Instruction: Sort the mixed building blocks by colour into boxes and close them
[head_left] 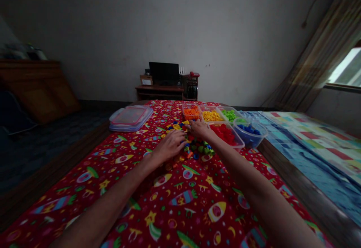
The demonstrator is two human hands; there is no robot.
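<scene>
The mixed pile of small colored pieces [207,151] lies on the red patterned cloth [175,187] that covers the tabletop [304,191], under and between your hands. Your left hand [172,143] spreads over its left side, fingers loosely bent; your right hand [199,128] reaches to its far side, fingers bent downward. How far either is closed, and whether it has a piece, I cannot tell.

Just right of the pile is the tray of red pieces [224,133], overlapped in view by your right forearm; if that arm swings outward, it could nudge the tray. Beside it, the round tub of blue pieces [250,141] stands near the tabletop's edge, so a harder push might spill it toward the bed [318,142]. Orange pieces near your left wrist could scatter if it drags. Dim light may make dark pieces easy to miss.
</scene>
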